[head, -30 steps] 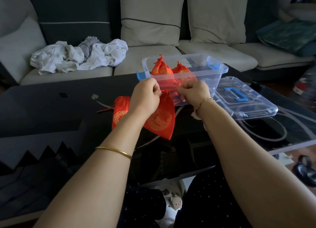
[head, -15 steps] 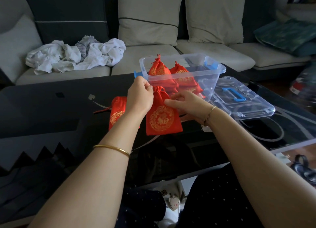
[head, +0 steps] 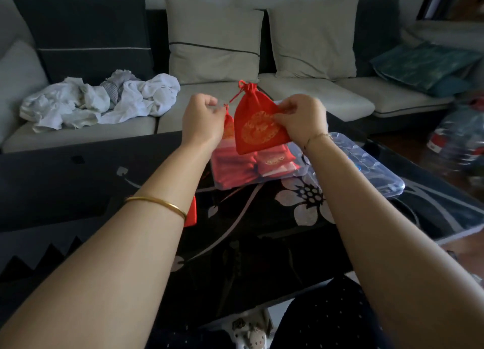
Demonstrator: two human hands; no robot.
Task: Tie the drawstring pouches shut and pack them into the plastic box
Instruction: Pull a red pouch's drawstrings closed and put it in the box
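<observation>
1. Change: half a second back the pouch [head: 258,128] sat low by the table [head: 78,186]. Now it hangs lifted, its neck gathered tight, with the cord [head: 237,95] trailing left.
2. Grip: our right hand [head: 301,118] pinches the pouch's upper right edge, thumb and fingers closed on cloth. Our left hand [head: 201,120] sits just left of that grip with its fingers curled; we cannot tell whether it holds the cord end.
3. Reading: the tie looks done or nearly so. We judge packing comes next.
4. Room: the plastic box [head: 230,183] lies open directly below the grip, with packed pouches [head: 272,161] on its floor. The box's rim is hidden behind the pouch. The lid [head: 372,170] lies below-right. A spare pouch [head: 192,212] waits under our left forearm.
</observation>
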